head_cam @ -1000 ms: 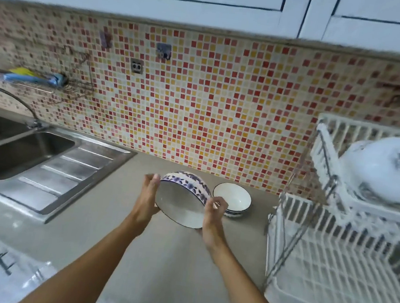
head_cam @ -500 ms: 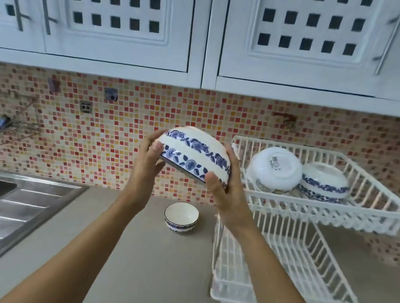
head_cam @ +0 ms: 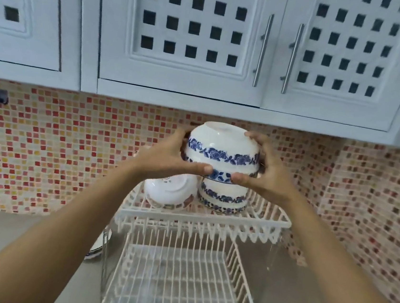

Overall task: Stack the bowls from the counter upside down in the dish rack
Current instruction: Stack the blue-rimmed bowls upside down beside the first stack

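Note:
A white bowl with blue flower bands (head_cam: 221, 149) is upside down in both my hands, directly over another upturned blue-banded bowl (head_cam: 222, 198) on the top tier of the white dish rack (head_cam: 201, 220). Whether the two bowls touch is hidden by my thumbs. My left hand (head_cam: 168, 156) grips its left side and my right hand (head_cam: 264, 171) its right side. A second upturned white bowl (head_cam: 168, 192) leans on the top tier to the left. A small bowl (head_cam: 98, 249) sits on the counter left of the rack, mostly hidden by my left arm.
The rack's lower tier (head_cam: 179, 281) holds nothing. White cabinet doors with metal handles (head_cam: 262, 51) hang close above the rack. A red and yellow mosaic wall (head_cam: 56, 155) runs behind. Grey counter (head_cam: 290, 286) surrounds the rack.
Both hands carried the bowl to the right, from beside the rack to above the blue-banded bowl on the top tier. The bowl went from tilted to fully upside down.

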`<state>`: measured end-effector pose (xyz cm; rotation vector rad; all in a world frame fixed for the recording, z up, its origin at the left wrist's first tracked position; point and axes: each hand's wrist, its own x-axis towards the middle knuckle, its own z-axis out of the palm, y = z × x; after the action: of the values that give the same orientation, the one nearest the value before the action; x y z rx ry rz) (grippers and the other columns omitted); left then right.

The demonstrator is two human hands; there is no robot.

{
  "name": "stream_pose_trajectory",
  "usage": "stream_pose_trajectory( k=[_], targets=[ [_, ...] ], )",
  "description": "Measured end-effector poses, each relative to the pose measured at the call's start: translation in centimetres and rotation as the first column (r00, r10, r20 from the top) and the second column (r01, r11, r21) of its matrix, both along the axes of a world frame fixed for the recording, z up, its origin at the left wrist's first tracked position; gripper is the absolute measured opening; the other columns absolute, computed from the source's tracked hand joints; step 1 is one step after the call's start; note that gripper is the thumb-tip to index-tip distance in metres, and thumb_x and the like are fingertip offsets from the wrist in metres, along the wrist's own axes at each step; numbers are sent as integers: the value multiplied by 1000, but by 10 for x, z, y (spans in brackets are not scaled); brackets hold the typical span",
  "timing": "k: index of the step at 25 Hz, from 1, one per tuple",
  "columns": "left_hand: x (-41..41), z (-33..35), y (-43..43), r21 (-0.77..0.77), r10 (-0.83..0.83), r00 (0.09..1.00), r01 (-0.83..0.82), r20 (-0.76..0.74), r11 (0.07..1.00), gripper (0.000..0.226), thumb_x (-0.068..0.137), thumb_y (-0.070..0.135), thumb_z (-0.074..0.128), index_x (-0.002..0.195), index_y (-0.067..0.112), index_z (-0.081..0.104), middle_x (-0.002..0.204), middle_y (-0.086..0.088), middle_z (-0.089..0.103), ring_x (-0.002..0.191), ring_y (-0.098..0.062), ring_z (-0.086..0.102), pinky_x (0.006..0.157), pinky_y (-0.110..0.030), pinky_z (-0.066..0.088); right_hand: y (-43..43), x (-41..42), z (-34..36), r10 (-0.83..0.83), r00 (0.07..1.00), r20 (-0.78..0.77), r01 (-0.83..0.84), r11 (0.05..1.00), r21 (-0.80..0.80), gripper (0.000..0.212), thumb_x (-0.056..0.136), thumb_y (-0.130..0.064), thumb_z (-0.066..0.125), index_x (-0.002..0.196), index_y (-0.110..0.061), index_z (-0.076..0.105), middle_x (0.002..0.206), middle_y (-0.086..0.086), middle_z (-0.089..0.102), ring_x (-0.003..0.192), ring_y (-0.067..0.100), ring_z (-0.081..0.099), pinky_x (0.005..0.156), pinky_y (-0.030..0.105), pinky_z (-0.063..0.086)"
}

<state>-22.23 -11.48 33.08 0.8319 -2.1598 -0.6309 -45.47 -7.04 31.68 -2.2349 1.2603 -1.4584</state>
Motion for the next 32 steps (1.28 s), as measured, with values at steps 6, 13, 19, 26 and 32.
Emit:
stream_pose_trajectory(
  k=[6, 13, 19, 26, 32],
  targets=[
    [-73, -8, -68, 8, 94, 950, -101, 298, 995, 130, 44, 70, 78, 149, 33, 11, 154, -1, 34, 136, -24, 40, 112, -47, 37, -70, -83, -8, -86, 942, -323, 165, 960, 226, 127, 46, -57, 84, 146, -43, 8, 154, -9, 22, 137, 14, 28, 113, 38, 29],
    [-115, -14, -111, 28, 164, 788, -224, 593, 974, 115, 61, 52, 82, 149, 24, 13, 149, -2, 40, 133, -25, 43, 111, -38, 36, -127, -103, -31, 0, 874, -486, 187, 923, 337, 116, 46, -66, 79, 142, -36, 24, 144, -9, 40, 124, 11, 44, 106, 41, 42],
    [-130, -25, -124, 25, 181, 651, -294, 737, 955, 118, 55, 58, 82, 148, 24, 18, 149, -1, 42, 132, -27, 44, 110, -40, 37, -146, -108, -46, 5, 800, -600, 264, 895, 359, 126, 37, -80, 72, 142, -36, 19, 142, -9, 46, 121, 17, 50, 101, 42, 45],
    [-137, -29, -122, -37, 220, 507, -346, 833, 937, 118, 57, 59, 81, 147, 14, 19, 144, -6, 45, 125, -28, 50, 101, -38, 45, -149, -101, -51, 7, 722, -692, 317, 885, 340, 125, 39, -78, 73, 142, -34, 18, 137, -5, 52, 115, 17, 54, 96, 39, 49],
    [-136, -29, -115, -52, 222, 527, -319, 821, 947, 122, 64, 56, 78, 152, 13, 6, 147, -9, 44, 122, -29, 54, 100, -37, 44, -137, -97, -42, -4, 696, -718, 352, 874, 336, 127, 44, -74, 75, 147, -33, 11, 153, -2, 32, 134, 21, 39, 109, 43, 37]
  ],
)
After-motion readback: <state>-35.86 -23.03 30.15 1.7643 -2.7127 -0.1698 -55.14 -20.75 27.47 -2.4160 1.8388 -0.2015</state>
